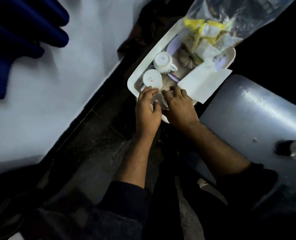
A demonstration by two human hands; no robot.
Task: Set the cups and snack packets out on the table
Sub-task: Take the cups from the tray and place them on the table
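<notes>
A white tray (pixel 162 44) sits in the dark gap between two surfaces. Two white cups stand upside down on its mat, one cup (pixel 152 80) just beyond my left fingertips and a handled cup (pixel 163 61) behind it. At the tray's far end, a clear plastic bag (pixel 230 19) holds yellow and white snack packets (pixel 206 32). A white paper napkin (pixel 202 82) hangs over the tray's right rim. My left hand (pixel 148 112) and my right hand (pixel 179 108) lie side by side over the tray's near end, fingers spread. Something white between them is mostly hidden.
A table with a white cloth (pixel 57 75) runs along the left, with a blue object (pixel 22 32) at its far corner. A grey rounded surface (pixel 251 115) lies to the right, with a metallic item (pixel 292 149) at its edge. Dark floor lies below.
</notes>
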